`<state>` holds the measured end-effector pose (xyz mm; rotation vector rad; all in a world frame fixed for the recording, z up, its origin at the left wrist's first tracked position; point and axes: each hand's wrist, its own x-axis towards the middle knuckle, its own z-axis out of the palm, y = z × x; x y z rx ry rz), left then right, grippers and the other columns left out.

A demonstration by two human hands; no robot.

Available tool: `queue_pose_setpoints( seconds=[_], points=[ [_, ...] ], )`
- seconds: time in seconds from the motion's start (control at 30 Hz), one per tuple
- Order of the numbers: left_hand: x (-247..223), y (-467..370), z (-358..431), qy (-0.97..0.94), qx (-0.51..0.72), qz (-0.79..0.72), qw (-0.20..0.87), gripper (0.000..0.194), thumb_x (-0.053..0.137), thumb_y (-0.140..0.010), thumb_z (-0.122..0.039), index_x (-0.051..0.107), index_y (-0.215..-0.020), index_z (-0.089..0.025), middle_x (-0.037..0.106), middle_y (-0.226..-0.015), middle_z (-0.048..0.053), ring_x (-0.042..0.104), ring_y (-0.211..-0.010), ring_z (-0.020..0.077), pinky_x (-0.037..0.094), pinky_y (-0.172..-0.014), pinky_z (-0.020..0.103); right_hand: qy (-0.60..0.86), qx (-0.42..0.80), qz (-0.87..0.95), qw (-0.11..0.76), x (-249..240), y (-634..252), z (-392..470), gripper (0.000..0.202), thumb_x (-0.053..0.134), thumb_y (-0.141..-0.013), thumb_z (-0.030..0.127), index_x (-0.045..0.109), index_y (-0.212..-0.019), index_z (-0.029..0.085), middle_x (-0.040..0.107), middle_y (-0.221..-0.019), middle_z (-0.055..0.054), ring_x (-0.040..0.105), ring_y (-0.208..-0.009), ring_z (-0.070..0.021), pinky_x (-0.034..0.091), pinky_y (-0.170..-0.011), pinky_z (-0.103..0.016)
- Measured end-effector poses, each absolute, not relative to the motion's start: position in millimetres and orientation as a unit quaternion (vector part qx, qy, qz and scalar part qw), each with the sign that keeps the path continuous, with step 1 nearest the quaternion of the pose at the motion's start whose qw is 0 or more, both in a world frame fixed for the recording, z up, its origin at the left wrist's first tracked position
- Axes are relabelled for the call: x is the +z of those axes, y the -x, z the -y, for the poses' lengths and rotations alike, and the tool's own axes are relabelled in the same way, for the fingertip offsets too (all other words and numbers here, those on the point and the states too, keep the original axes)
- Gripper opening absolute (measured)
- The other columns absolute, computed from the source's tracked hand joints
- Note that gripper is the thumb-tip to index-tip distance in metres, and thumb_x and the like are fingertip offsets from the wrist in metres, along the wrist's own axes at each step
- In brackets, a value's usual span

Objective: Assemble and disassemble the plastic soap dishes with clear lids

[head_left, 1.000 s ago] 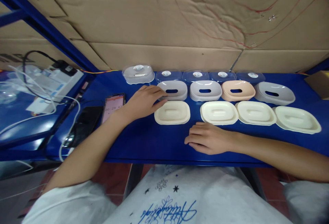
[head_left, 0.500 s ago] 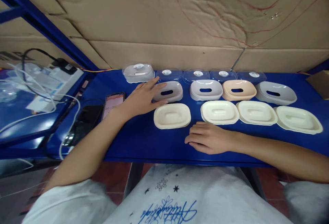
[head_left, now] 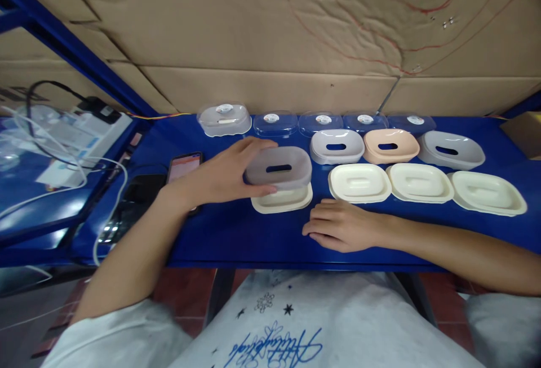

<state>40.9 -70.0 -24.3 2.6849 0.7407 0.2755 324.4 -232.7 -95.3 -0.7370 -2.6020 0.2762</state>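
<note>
My left hand grips the left end of a grey soap dish with an oval slot in its middle. The dish is over a cream oval tray and hides its back part. My right hand rests on the blue table, fingers curled, just in front of another cream tray; what is under the fingers, if anything, is hidden. Behind the trays stand a pale lilac dish, a peach dish and a grey dish.
Clear lids with round labels line the back edge, and a covered dish stands at their left end. A phone, a black device and a power strip with cables lie to the left. Cardboard walls the back.
My left hand has taken hold of the grey soap dish and brought it toward me, from behind the cream tray to over it. My right hand has stayed put.
</note>
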Motion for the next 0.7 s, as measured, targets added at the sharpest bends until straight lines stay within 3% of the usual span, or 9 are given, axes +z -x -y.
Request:
queue_pose_setpoints(
  seconds=[0.4, 0.7],
  points=[
    [-24, -45, 84, -0.947, 0.052, -0.245, 0.201, 0.084, 0.074, -0.091, -0.073, 0.046, -0.157, -0.030, 0.057, -0.150, 0.010, 0.058, -0.139, 0.0334, 0.045, -0.122, 0.047, 0.268, 0.095, 0.938, 0.200, -95, -324, 233, 0.024, 0.049, -0.111, 0.021, 0.071, -0.117, 0.016, 0.067, -0.091, -0.005, 0.058, -0.078, -0.0176, 0.043, -0.075, -0.033],
    [-19, -48, 90, -0.943, -0.022, -0.257, 0.211, 0.083, 0.069, -0.093, -0.074, 0.043, -0.159, -0.033, 0.055, -0.156, 0.007, 0.057, -0.141, 0.0346, 0.046, -0.118, 0.045, 0.266, 0.098, 0.937, 0.205, -94, -323, 233, 0.024, 0.048, -0.111, 0.021, 0.071, -0.116, 0.015, 0.067, -0.091, -0.005, 0.059, -0.078, -0.0172, 0.043, -0.075, -0.033]
  ],
)
